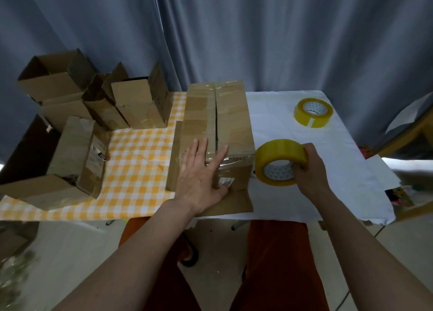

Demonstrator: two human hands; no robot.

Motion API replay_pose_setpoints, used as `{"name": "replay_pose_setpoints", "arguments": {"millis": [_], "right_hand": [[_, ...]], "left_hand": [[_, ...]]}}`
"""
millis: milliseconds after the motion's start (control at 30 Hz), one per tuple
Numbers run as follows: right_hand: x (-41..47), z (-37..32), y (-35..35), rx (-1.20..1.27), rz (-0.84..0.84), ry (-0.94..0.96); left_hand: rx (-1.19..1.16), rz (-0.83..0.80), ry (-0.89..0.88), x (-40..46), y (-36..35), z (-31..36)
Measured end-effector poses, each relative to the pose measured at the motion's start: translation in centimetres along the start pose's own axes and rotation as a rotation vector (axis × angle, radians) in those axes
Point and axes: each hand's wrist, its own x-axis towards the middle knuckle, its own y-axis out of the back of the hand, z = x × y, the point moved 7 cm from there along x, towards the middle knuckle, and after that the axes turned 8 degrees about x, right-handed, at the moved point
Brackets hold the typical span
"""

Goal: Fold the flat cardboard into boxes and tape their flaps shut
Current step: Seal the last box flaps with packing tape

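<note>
A long cardboard box (pixel 225 114) lies on the table in front of me, its two top flaps meeting along a centre seam. My left hand (pixel 201 174) presses flat on the near end of the box, fingers straight and spread across the flaps. My right hand (pixel 309 167) grips a yellow tape roll (pixel 278 162) just right of the box's near corner, held above the white cloth. Clear tape seems to run from the roll onto the box's near end. A second yellow tape roll (pixel 313 112) lies flat at the far right.
Several folded open-topped boxes (pixel 138 102) stand at the far left on the yellow checked cloth (pixel 138 160). More boxes (pixel 79 153) lie on their sides at the left edge. A white cloth (pixel 346 160) covers the table's right half. Grey curtains hang behind.
</note>
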Motion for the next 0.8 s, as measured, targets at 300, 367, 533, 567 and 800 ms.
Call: {"name": "replay_pose_setpoints", "arguments": {"millis": [300,367,533,567,800], "right_hand": [[-3.2,0.9,-2.8,0.241,-0.041,-0.230],[-3.4,-0.4,-4.2,0.272,-0.074,-0.209],[-4.1,-3.0,-10.8,0.279,-0.314,-0.217],[-3.8,-3.3,-11.5,0.275,-0.312,-0.205],[-2.2,-4.3,-14.5,0.162,-0.341,-0.154]], "left_hand": [[0.291,0.092,-0.153,6.1,3.9,-1.6],[0.334,0.173,-0.075,6.9,5.1,-3.0],[0.259,-0.016,0.144,7.2,3.4,-7.3],[0.194,0.013,0.126,6.6,3.4,-7.4],[0.036,-0.134,0.142,6.5,0.9,-8.0]]}}
